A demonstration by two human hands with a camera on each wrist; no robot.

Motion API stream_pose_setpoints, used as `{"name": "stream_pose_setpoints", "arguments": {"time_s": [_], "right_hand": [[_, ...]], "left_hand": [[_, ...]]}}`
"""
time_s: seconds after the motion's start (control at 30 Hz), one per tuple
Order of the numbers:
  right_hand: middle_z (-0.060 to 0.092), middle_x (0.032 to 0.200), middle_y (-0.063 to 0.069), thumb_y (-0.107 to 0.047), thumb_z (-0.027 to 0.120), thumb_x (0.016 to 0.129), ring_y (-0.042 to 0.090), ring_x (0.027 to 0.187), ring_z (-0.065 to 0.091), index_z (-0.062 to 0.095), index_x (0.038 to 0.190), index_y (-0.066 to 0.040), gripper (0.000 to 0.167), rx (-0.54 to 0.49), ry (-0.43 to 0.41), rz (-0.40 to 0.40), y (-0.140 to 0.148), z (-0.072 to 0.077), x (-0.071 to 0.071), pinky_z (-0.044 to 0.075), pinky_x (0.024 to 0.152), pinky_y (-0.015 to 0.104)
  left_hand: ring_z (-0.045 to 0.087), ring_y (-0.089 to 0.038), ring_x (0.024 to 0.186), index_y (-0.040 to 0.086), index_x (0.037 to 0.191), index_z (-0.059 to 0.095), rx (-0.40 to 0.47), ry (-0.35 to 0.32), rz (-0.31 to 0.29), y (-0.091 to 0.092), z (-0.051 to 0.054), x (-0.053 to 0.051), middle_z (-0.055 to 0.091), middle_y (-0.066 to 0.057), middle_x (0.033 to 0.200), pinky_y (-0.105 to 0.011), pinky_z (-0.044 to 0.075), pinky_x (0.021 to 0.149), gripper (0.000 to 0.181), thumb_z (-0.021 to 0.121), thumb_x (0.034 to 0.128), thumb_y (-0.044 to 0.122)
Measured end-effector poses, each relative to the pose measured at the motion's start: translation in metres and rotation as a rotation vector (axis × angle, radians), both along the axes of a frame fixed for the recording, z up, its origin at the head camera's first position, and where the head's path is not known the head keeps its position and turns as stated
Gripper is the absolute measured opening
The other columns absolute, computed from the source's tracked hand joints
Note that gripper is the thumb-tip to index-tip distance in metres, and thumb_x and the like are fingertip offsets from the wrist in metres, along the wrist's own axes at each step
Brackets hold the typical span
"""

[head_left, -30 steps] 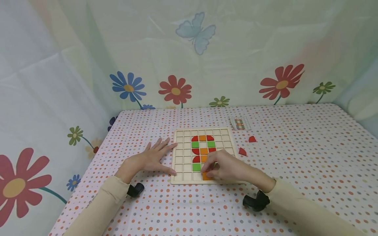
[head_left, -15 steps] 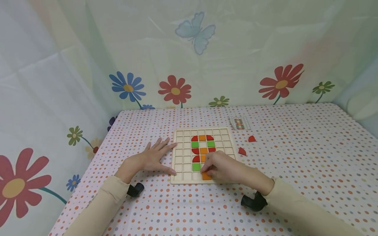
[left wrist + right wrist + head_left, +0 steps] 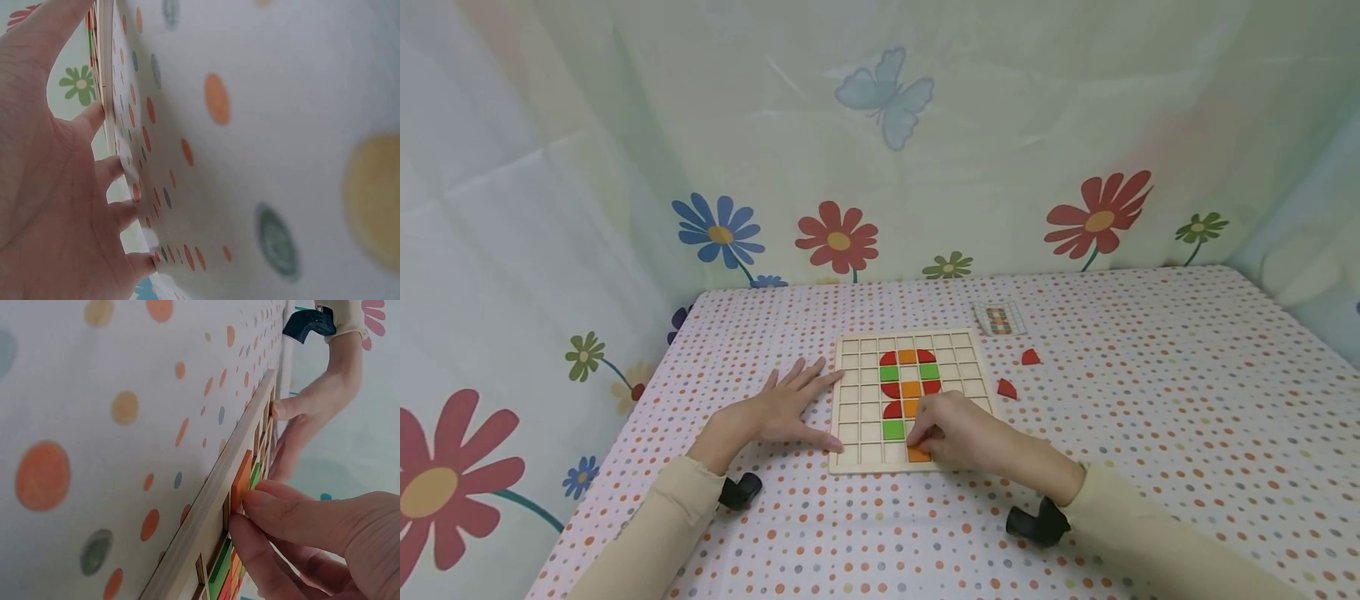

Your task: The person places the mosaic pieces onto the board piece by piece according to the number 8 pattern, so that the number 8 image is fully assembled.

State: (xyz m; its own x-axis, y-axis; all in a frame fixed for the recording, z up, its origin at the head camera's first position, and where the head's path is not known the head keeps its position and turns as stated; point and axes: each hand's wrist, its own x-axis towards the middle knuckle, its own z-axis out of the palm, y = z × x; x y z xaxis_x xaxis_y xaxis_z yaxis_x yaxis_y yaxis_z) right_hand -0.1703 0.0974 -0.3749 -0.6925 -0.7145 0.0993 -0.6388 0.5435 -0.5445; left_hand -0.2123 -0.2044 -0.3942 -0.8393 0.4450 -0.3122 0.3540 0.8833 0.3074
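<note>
A wooden grid board (image 3: 857,459) lies on the table, with red quarter-round, green square and orange square tiles in its middle columns. My right hand (image 3: 958,429) is over the board's near part. Its thumb and index finger pinch an orange square tile (image 3: 242,481) at the near row; the tile sits raised, not flat in its cell, in the right wrist view. My left hand (image 3: 775,412) lies spread at the board's left side, thumb and index fingertips on the frame, the other fingers on the cloth. My right hand hides some nearby cells.
Two loose red quarter-round tiles, one nearer (image 3: 1007,389) and one farther (image 3: 1031,357), lie right of the board. A small pattern card (image 3: 1000,318) rests behind them. Dotted cloth (image 3: 820,542) covers the table; a flowered curtain (image 3: 985,150) hangs behind.
The head view has tilted up slightly, so everything sits a bit lower and farther left. My right hand stays at the orange tile and covers slightly more of it. My left hand holds its place.
</note>
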Motion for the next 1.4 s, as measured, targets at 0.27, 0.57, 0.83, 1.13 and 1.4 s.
{"name": "stream_pose_setpoints", "arguments": {"time_s": [0.27,0.57,0.83,1.13,1.4], "right_hand": [[0.066,0.088,-0.008,0.002,0.08,0.089,0.007,0.082,0.062,0.083,0.093,-0.008,0.012,-0.036,0.005,-0.129,0.028,0.004,-0.003,0.057,0.072,0.024],[0.067,0.092,0.0,0.002,0.08,0.088,0.016,0.083,0.065,0.079,0.101,-0.002,0.013,-0.04,0.045,-0.329,0.084,0.002,-0.017,0.061,0.073,0.034],[0.066,0.109,0.017,-0.003,0.084,0.086,0.032,0.093,0.069,0.074,0.113,0.004,0.03,-0.021,-0.064,-0.381,0.105,-0.007,-0.035,0.061,0.076,0.045],[0.071,0.098,0.01,-0.001,0.083,0.086,0.025,0.086,0.067,0.078,0.103,0.001,0.018,0.02,-0.071,-0.44,0.102,-0.011,-0.047,0.056,0.072,0.039],[0.07,0.098,0.009,-0.002,0.084,0.086,0.022,0.087,0.063,0.078,0.108,-0.001,0.023,0.041,-0.137,-0.468,0.098,-0.01,-0.053,0.05,0.071,0.032]], "left_hand": [[-0.003,-0.039,0.161,0.028,0.17,0.017,0.007,-0.001,0.004,0.0,-0.001,0.0,0.002,-0.011,0.176,-0.07,0.001,0.124,0.113,0.073,0.083,0.073],[-0.003,-0.039,0.161,0.028,0.17,0.017,-0.009,0.006,0.001,0.0,0.0,0.0,0.003,-0.011,0.176,-0.07,0.001,0.124,0.112,0.073,0.0835,0.073],[-0.003,-0.039,0.161,0.028,0.17,0.017,-0.007,0.001,0.003,0.0,-0.001,0.0,0.002,-0.011,0.176,-0.069,0.001,0.124,0.113,0.073,0.0828,0.074],[-0.003,-0.039,0.161,0.028,0.17,0.017,-0.009,0.006,0.003,0.001,-0.001,0.002,0.003,-0.011,0.176,-0.069,0.001,0.124,0.112,0.073,0.0835,0.073],[-0.002,-0.04,0.161,0.027,0.17,0.017,0.0,0.003,-0.002,0.0,0.001,0.002,0.003,-0.011,0.176,-0.07,0.002,0.124,0.113,0.074,0.0829,0.073]]}}
